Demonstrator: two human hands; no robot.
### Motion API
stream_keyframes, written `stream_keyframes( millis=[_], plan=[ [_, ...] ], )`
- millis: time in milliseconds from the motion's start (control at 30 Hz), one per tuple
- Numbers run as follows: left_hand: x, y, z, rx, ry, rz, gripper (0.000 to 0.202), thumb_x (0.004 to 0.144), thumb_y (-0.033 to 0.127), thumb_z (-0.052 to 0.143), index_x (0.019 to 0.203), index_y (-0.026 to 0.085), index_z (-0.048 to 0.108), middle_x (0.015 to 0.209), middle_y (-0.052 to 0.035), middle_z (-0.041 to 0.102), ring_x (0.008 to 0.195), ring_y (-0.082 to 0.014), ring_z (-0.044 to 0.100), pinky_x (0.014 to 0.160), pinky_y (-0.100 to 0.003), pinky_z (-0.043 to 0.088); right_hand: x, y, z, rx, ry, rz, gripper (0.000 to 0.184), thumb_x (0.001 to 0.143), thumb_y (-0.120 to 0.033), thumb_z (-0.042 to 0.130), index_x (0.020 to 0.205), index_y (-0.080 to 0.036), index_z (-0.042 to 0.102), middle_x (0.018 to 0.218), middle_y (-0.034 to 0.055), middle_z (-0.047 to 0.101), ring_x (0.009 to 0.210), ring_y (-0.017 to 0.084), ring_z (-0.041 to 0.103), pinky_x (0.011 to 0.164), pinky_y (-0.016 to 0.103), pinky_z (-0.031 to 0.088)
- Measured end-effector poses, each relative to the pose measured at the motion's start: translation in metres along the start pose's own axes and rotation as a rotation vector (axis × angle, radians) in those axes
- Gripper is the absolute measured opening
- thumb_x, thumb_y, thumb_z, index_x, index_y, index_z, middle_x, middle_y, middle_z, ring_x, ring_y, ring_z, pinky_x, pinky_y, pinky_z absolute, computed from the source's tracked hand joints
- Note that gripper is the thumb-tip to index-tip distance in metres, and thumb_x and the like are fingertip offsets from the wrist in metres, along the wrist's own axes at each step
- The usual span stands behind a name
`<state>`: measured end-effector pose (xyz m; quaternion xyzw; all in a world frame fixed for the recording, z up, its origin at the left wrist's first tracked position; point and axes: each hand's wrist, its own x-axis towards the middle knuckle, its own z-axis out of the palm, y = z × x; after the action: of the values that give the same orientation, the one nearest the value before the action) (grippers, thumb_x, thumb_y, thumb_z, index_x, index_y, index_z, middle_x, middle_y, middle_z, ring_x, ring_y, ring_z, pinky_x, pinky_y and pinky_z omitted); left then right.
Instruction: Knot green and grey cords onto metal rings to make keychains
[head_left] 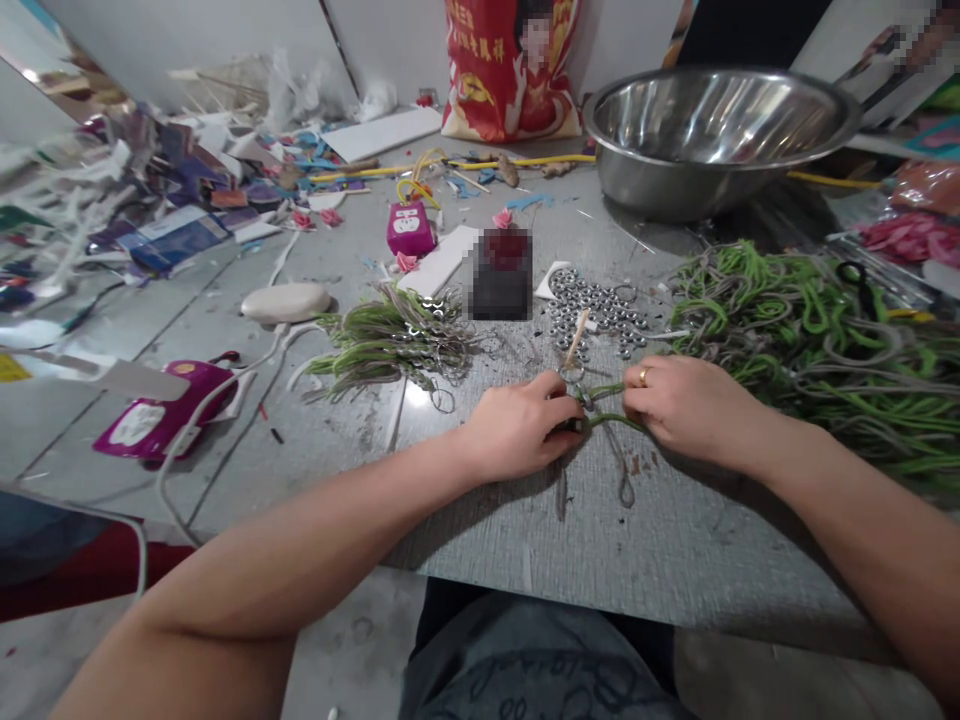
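Between my two hands runs a green and grey cord (611, 421), with a loop of it lying on the table below. My left hand (525, 425) is closed on the cord's left end, beside a metal ring (571, 372). The cord's right side is pinched in the fingers of my right hand (679, 405), which wears a ring. Just beyond my hands lies a spread of small metal rings (592, 308) with a wooden stick (577, 338) among them. To the left is a bundle of corded pieces with rings (382, 345); a big heap of loose cords (795, 370) is at right.
A steel basin (720, 150) stands at the back right, near a red printed bag (514, 85). Scraps and packaging (172, 200) pile up at the back left. Purple packs (165, 415), a white oval case (286, 301) and white cables (169, 490) lie on the left.
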<state>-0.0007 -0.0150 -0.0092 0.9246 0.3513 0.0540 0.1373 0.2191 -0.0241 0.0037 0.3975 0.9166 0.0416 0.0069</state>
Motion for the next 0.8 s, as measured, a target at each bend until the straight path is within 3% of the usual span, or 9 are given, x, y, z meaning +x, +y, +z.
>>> stream_keyframes(
  millis=[100,267,333,400,567,667,800],
  plan=[
    [0.000,0.001,-0.001,-0.002,-0.003,-0.008,0.025,0.083,0.038,0.051,0.103,0.025,0.061,0.103,-0.0025,0.055,0.074,-0.0136,0.060,0.057,-0.025,0.047,-0.002,0.005,-0.003,0.005,-0.041,0.016,0.023,0.073,-0.008,0.043,0.061,-0.018,0.060,0.066,0.0042,0.059,0.063,0.017,0.052,0.060,0.031,0.036],
    [-0.002,0.001,-0.005,-0.051,0.000,0.015,0.030,0.084,0.040,0.048,0.107,0.024,0.059,0.104,-0.0043,0.055,0.077,-0.0150,0.061,0.061,-0.026,0.049,-0.002,0.016,-0.005,-0.068,0.146,0.237,0.028,0.080,-0.013,0.039,0.094,-0.013,0.063,0.094,0.0104,0.063,0.076,0.021,0.058,0.061,0.031,0.040],
    [-0.002,0.001,-0.007,-0.078,0.000,0.026,0.031,0.085,0.039,0.046,0.108,0.022,0.059,0.104,-0.0051,0.055,0.077,-0.0150,0.061,0.063,-0.027,0.050,-0.003,0.021,-0.002,-0.106,0.133,0.297,0.029,0.082,-0.018,0.040,0.101,-0.013,0.061,0.099,0.0115,0.062,0.076,0.021,0.058,0.058,0.031,0.039],
    [-0.002,0.000,-0.008,-0.102,0.002,0.033,0.031,0.084,0.037,0.046,0.108,0.021,0.058,0.103,-0.0056,0.055,0.078,-0.0153,0.061,0.065,-0.029,0.051,-0.003,0.025,0.002,-0.126,0.061,0.310,0.028,0.083,-0.020,0.040,0.101,-0.014,0.060,0.098,0.0113,0.062,0.076,0.022,0.058,0.058,0.031,0.039],
    [-0.002,-0.002,-0.008,-0.170,0.040,0.058,0.030,0.083,0.032,0.046,0.107,0.018,0.058,0.103,-0.0072,0.055,0.083,-0.0174,0.061,0.070,-0.032,0.052,-0.002,0.027,0.001,-0.063,-0.080,0.376,0.023,0.084,-0.021,0.037,0.078,-0.016,0.059,0.081,0.0094,0.061,0.075,0.022,0.057,0.058,0.031,0.038],
    [-0.002,-0.003,-0.007,-0.240,0.126,0.072,0.026,0.083,0.029,0.046,0.100,0.015,0.060,0.096,-0.0071,0.056,0.084,-0.0164,0.060,0.073,-0.031,0.052,0.001,0.018,-0.008,0.304,-0.029,0.518,0.016,0.080,-0.028,0.045,0.075,-0.019,0.058,0.077,0.0051,0.062,0.067,0.018,0.054,0.056,0.029,0.037],
    [-0.001,-0.002,-0.006,-0.273,0.266,0.062,0.025,0.085,0.035,0.047,0.089,0.015,0.062,0.086,-0.0052,0.057,0.076,-0.0138,0.059,0.069,-0.028,0.051,0.007,-0.004,-0.018,1.129,0.097,0.632,0.019,0.072,-0.039,0.055,0.072,-0.020,0.054,0.060,-0.0016,0.056,0.047,0.009,0.043,0.046,0.024,0.034]
  ],
)
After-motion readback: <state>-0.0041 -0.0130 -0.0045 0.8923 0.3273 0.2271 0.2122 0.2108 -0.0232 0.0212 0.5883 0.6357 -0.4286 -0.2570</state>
